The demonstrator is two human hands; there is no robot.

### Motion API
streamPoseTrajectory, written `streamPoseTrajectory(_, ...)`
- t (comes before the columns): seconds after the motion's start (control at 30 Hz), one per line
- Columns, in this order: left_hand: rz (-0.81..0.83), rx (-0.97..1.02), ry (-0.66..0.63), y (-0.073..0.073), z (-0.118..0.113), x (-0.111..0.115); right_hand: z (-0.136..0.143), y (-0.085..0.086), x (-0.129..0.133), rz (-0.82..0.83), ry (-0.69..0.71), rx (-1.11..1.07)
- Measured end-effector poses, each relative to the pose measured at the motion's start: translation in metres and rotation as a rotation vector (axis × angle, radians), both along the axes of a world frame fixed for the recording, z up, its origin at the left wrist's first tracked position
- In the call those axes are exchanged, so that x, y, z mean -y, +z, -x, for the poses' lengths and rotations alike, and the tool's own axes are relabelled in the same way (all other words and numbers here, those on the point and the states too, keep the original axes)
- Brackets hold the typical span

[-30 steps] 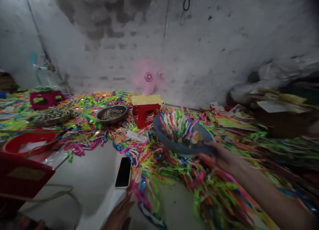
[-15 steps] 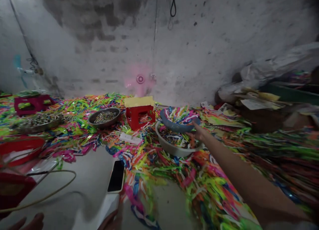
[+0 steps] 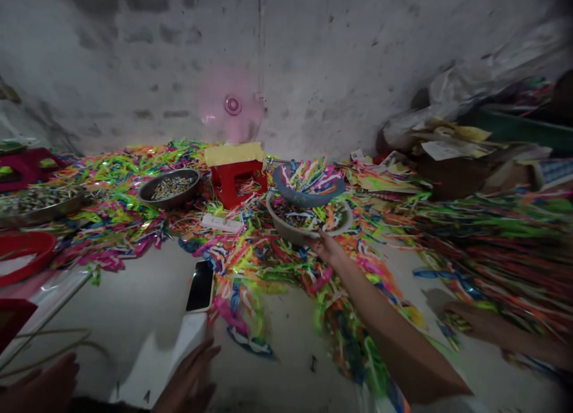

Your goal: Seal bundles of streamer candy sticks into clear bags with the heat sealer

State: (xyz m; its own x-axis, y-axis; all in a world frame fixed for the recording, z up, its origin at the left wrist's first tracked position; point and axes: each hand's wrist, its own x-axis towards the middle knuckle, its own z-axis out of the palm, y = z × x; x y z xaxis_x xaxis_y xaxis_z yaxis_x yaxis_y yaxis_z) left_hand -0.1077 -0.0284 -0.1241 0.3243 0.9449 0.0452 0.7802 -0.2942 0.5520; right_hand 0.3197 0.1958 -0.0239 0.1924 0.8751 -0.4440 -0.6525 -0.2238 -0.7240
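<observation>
My right hand (image 3: pixel 323 244) reaches up from the lower right, its fingers closed on the front rim of a pale basin (image 3: pixel 286 229). Small colourful pieces fill this basin. A blue-grey bowl (image 3: pixel 308 198) heaped with bright strips rests tilted on its back part. Low in the picture my left hand (image 3: pixel 190 371) is blurred, with fingers apart and nothing seen in them. It lies beside a white block (image 3: pixel 190 332), below a phone (image 3: pixel 200 286).
Another person's hand (image 3: pixel 465 320) holds small yellow-green pieces at right; another hand (image 3: pixel 49 380) shows lower left. Bright strips (image 3: pixel 250 246) cover much of the surface. A red stool (image 3: pixel 224 186), pink fan (image 3: pixel 233 105), metal bowl (image 3: pixel 145 192) and red basin (image 3: pixel 49 246) stand around.
My right hand has shifted from the blue-grey bowl's right rim to the pale basin's front. The view has swung right and down, showing more of my left hand and another person's hand at right.
</observation>
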Motion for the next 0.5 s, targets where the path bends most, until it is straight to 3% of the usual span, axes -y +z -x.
streamPoseTrajectory(0.1, -0.010, -0.294, -0.046, -0.004, -0.038, -0.017, -0.007, 0.007, -0.018, 0.019, -0.019, -0.018)
streamPoseTrajectory(0.2, -0.043, -0.501, -0.062, -0.007, -0.084, -0.049, -0.013, 0.008, -0.026, 0.040, -0.033, -0.023)
streamPoseTrajectory(0.3, -0.104, -0.514, -0.138, -0.008, -0.113, -0.089, -0.015, 0.006, -0.035, 0.056, -0.035, -0.021)
streamPoseTrajectory(0.5, -0.401, -0.524, -0.197, -0.022, -0.137, -0.166, -0.016, -0.003, -0.060, 0.075, -0.049, 0.002)
